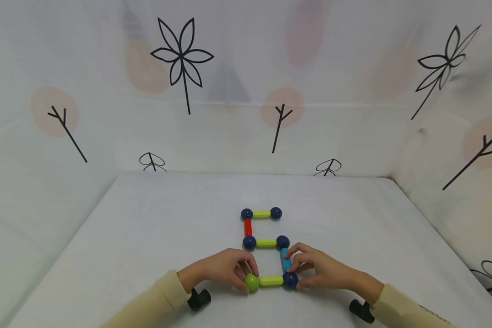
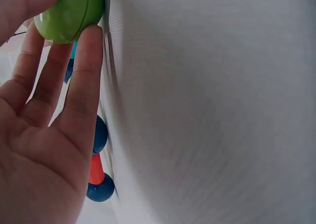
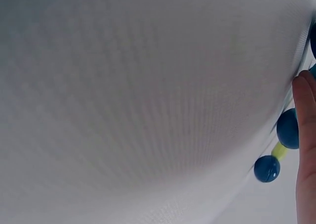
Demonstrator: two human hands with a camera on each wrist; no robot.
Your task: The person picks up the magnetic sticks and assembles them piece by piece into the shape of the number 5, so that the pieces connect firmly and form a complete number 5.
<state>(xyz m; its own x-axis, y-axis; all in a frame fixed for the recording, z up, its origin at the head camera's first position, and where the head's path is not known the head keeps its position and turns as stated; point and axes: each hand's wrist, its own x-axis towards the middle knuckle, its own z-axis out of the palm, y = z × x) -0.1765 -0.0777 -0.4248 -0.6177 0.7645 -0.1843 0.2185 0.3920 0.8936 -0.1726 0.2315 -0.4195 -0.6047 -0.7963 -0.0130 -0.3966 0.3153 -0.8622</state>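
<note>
In the head view, several balls and short rods lie joined in an S-like figure. My left hand (image 1: pixel 226 268) pinches a green ball (image 1: pixel 252 283) at the lower left end; the left wrist view shows thumb and fingertips around this green ball (image 2: pixel 74 14). A yellow-green rod (image 1: pixel 271 280) links it to a dark blue ball (image 1: pixel 290 279), which my right hand (image 1: pixel 325 269) holds between thumb and fingers. Fingers of that hand also touch the light blue rod (image 1: pixel 285 260) above. Only part of the right hand (image 3: pixel 307 135) shows in the right wrist view.
Farther up the figure are a middle yellow-green rod (image 1: pixel 266 243), a red rod (image 1: pixel 248 227) and a top yellow-green rod (image 1: pixel 261 213), with dark blue balls at their ends. A white cloth (image 1: pixel 168 218) covers the table, and a patterned curtain (image 1: pixel 229 136) stands behind.
</note>
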